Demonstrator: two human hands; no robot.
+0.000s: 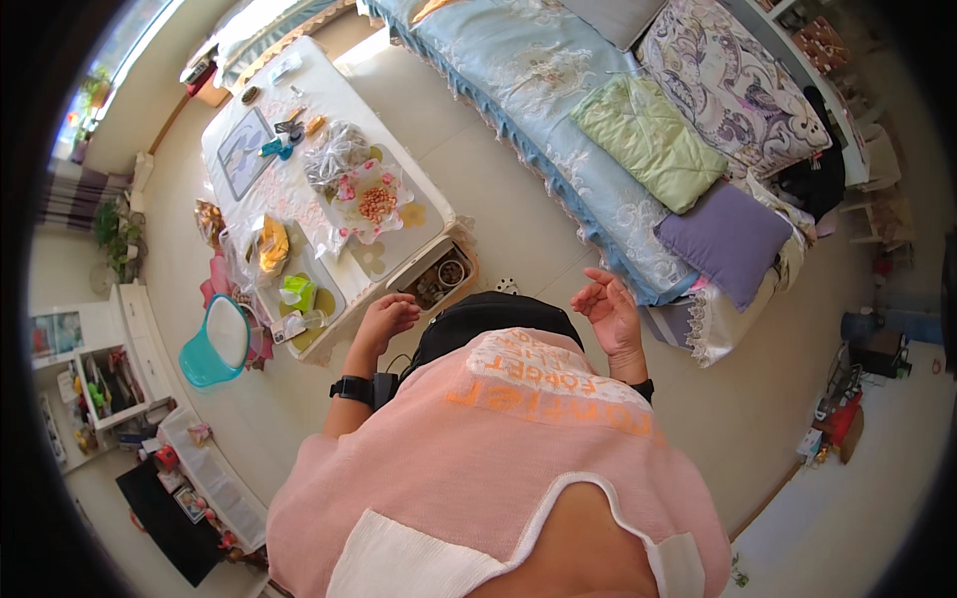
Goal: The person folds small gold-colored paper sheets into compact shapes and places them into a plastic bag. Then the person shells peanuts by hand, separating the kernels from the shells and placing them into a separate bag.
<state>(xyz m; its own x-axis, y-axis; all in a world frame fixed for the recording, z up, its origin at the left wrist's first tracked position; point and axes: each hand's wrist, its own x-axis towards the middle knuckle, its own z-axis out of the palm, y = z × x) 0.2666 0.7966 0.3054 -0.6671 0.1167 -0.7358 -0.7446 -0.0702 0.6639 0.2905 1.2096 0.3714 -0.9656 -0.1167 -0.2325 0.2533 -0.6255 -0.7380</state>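
Note:
My left hand (389, 319) hangs in the air beside the near right corner of the low table (424, 179), its fingers loosely bent with nothing seen in them. On the other side of my body, my right hand (610, 317) is raised, palm partly turned up, fingers apart and holding nothing. It is nearest to the foot of the blue-covered daybed (558, 149). Closest to my left hand on the table are a clear plastic cup (315, 319) and a bright green packet (297, 291). A flower-shaped dish (357, 221) of reddish nuts (379, 203) stands farther back.
Below the tabletop, an open shelf (431, 295) holds small containers. A teal stool (197, 357) stands left of the table. A green folded quilt (648, 140) and a purple cushion (726, 239) lie on the daybed. Tiled floor (478, 169) runs between table and daybed.

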